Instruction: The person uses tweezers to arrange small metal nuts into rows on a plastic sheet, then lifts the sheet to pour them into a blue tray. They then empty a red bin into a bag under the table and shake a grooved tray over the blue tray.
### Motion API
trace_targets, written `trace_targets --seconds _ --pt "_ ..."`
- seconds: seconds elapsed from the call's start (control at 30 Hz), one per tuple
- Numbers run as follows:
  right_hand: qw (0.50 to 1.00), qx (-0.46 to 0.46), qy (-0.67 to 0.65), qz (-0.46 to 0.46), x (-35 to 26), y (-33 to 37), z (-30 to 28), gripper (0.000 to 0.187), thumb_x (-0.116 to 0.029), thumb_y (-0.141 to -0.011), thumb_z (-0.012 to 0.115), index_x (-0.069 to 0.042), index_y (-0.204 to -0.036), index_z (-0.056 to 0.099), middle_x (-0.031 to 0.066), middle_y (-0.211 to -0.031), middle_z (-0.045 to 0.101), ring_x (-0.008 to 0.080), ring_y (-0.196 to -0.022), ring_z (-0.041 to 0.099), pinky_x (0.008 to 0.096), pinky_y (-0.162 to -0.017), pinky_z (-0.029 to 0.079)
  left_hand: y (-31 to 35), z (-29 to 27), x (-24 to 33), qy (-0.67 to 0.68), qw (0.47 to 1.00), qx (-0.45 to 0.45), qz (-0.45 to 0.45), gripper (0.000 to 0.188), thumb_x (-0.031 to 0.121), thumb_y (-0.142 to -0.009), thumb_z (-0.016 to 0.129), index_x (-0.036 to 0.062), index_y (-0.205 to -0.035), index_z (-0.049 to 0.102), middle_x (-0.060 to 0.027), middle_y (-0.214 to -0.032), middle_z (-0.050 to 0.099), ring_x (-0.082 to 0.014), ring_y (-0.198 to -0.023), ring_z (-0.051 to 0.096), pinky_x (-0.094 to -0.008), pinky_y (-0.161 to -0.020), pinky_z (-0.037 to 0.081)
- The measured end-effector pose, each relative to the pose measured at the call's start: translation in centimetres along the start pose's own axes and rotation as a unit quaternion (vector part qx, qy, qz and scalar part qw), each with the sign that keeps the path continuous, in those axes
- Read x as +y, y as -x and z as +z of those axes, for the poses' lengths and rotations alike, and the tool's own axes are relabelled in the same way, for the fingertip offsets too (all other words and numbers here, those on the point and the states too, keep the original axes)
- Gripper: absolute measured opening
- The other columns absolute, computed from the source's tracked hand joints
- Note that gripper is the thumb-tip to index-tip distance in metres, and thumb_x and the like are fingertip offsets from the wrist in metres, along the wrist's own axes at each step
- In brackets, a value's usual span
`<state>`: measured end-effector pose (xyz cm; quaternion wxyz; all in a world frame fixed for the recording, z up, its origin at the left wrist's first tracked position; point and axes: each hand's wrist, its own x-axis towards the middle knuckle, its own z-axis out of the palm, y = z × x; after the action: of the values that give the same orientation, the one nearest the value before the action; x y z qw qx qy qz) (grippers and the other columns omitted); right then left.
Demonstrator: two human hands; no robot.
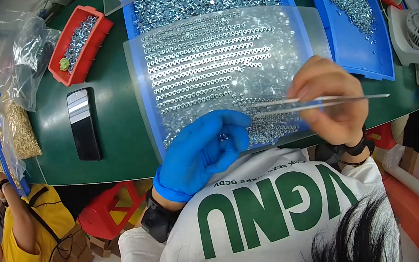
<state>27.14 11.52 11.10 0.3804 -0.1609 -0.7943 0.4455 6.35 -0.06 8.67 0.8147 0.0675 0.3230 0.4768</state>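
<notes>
My left hand (191,152), in a blue glove, is curled above the lower left of a translucent sheet (312,20). A few shiny small metal parts show between its thumb and fingers. Bare, my right hand (331,94) pinches metal tweezers (278,112), whose tips point left over the sheet. Small ring-like metal parts (195,69) lie there in neat rows. Nearer to me is a loose heap of the same parts (274,132), partly behind my gloved fingers. The sheet rests over a blue tray (145,94).
More metal pieces (206,1) fill the tray's far end. At left are a red bin (93,53) of parts, a phone (84,131) and plastic bags (18,45). At right stand a blue tray (362,62) and a white fan (417,32). People sit on both sides.
</notes>
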Motion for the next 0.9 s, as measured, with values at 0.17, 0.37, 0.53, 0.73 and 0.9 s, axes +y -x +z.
trace_targets --seconds 0.17,0.37,0.53,0.73,0.9 --pt "0.982 0.043 0.163 0.082 0.3 1.3 -3.1 0.017 0.006 -0.072 0.055 0.001 -0.088 0.052 0.0098 -0.084 0.051 0.0181 -0.066 0.048 0.0257 -0.059 0.040 1.6 -3.7 3.0 -0.018 0.980 0.021 0.195 0.033 0.024 -0.093 0.039 -0.0050 -0.100 0.054 -0.0011 -0.058 0.041 -0.0074 -0.047 0.031 -0.0204 -0.042 0.023" --pt "0.933 -0.062 0.295 0.197 0.6 1.8 -2.9 0.019 0.009 -0.075 0.051 0.001 -0.091 0.053 0.0080 -0.086 0.048 0.0147 -0.065 0.047 0.0233 -0.058 0.039 2.0 -9.9 6.5 -0.060 0.915 0.155 0.367 0.028 0.019 -0.093 0.040 -0.0028 -0.095 0.058 0.0026 -0.051 0.027 -0.0056 -0.044 0.023 -0.0208 -0.041 0.018" --pt "0.932 -0.065 0.334 0.121 1.8 2.1 -1.9 0.022 0.008 -0.073 0.055 0.000 -0.094 0.055 0.0080 -0.086 0.051 0.0164 -0.066 0.051 0.0256 -0.058 0.042 -0.1 -12.0 5.0 -0.181 0.831 0.306 0.428 0.026 0.018 -0.092 0.044 -0.0022 -0.091 0.060 0.0038 -0.052 0.028 -0.0043 -0.045 0.022 -0.0211 -0.042 0.017" --pt "0.935 -0.101 0.327 0.091 2.0 2.5 -1.4 0.024 0.005 -0.069 0.062 -0.002 -0.093 0.058 0.0086 -0.084 0.056 0.0223 -0.072 0.055 0.0298 -0.060 0.044 -1.4 -10.5 3.9 -0.290 0.771 0.384 0.419 0.025 0.018 -0.091 0.047 -0.0015 -0.088 0.062 0.0057 -0.054 0.032 -0.0022 -0.048 0.024 -0.0211 -0.044 0.017" --pt "0.925 -0.112 0.350 0.091 2.0 2.4 -1.1 0.023 0.003 -0.067 0.064 -0.003 -0.089 0.060 0.0089 -0.083 0.056 0.0254 -0.074 0.056 0.0318 -0.061 0.045 -1.7 -10.7 3.6 -0.307 0.773 0.384 0.401 0.025 0.019 -0.091 0.047 -0.0007 -0.090 0.062 0.0070 -0.055 0.033 -0.0014 -0.049 0.025 -0.0205 -0.045 0.017"
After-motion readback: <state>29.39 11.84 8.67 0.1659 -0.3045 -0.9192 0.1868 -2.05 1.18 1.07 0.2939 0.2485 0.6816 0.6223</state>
